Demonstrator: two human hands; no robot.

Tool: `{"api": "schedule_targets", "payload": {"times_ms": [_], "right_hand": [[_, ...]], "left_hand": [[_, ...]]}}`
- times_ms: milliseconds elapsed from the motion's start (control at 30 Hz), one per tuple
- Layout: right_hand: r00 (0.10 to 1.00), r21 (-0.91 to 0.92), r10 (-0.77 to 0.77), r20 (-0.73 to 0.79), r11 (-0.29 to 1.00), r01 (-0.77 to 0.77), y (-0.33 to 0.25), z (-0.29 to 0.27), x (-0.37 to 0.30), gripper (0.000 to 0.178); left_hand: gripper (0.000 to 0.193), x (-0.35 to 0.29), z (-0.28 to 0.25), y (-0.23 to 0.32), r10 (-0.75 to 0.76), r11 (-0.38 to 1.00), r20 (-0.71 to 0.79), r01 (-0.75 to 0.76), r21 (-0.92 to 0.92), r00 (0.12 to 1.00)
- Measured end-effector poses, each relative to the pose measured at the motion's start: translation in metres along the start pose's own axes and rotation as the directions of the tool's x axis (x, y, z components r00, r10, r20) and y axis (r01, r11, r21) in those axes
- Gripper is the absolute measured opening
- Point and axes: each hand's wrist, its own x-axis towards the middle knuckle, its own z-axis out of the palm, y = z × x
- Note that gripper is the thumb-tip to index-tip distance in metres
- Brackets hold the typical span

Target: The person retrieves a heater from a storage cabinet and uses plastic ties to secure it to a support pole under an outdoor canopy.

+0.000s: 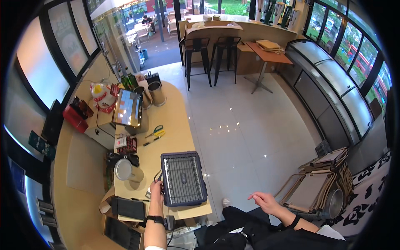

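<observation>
A boxy appliance (183, 179) with a dark blue frame and a wire grille lies on the near end of the light wooden counter (175, 121). At its left edge, my left hand (156, 191) is closed around a black cord (158, 175) that loops against the frame. Part of the grip is hidden from above. My right hand (266, 203) hangs in the air over the floor, right of the counter. Its fingers are bent and drawn together at the tips; anything between them is too small to make out.
Left of the appliance stand a lidded canister (123, 170) and a black folder (128, 208). Scissors (158, 132), a touchscreen (128, 107) and metal cups (156, 93) sit farther along. Folded chairs (318, 185) lean at right; bar stools (198, 54) and a small table (271, 53) stand beyond.
</observation>
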Motion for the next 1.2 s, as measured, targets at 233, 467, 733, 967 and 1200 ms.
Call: {"api": "schedule_targets", "payload": {"times_ms": [233,467,733,967,1200], "right_hand": [[0.992,-0.138,-0.052,-0.113,0.990,0.036,0.061,-0.089,0.029,0.026],[0.963,-0.043,-0.029,-0.266,0.999,0.018,0.140,-0.246,0.083,0.026],[0.991,0.090,-0.129,-0.030,0.987,0.131,0.053,-0.309,0.296,0.021],[0.831,0.144,-0.441,0.340,0.897,0.417,-0.091,-0.263,0.482,0.017],[0.883,0.318,-0.278,0.377,0.935,0.159,-0.156,-0.260,0.665,0.021]], "left_hand": [[0.010,-0.105,0.121,0.071,0.137,0.941,0.128,-0.169,0.292,0.982],[0.023,-0.126,0.238,0.086,0.296,0.668,0.103,-0.283,0.688,0.950],[0.008,-0.101,0.359,0.149,0.574,0.663,-0.037,-0.438,0.607,0.818],[0.009,0.011,0.465,0.167,0.426,0.748,0.104,-0.415,0.517,0.899],[0.027,0.172,0.568,0.224,0.293,0.754,0.322,-0.425,0.501,0.900]]}}
